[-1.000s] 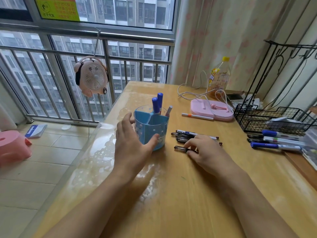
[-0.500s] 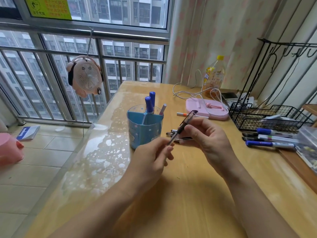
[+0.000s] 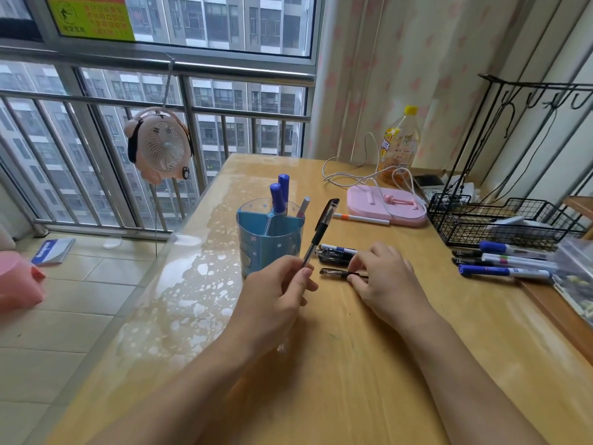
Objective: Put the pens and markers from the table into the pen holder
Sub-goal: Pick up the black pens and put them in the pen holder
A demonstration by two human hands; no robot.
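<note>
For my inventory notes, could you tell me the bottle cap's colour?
Yellow; the bottle cap shows clearly in the head view.

Wooden table (image 3: 337, 364) bears pen holder (image 3: 269, 234), pens (image 3: 335, 256), markers (image 3: 510, 261).

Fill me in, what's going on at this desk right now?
A person is tidying pens into the blue pen holder, which has three markers in it. The left hand holds a black pen tilted beside the holder. The right hand is down on another black pen lying on the table. More pens and markers lie nearby.
</note>
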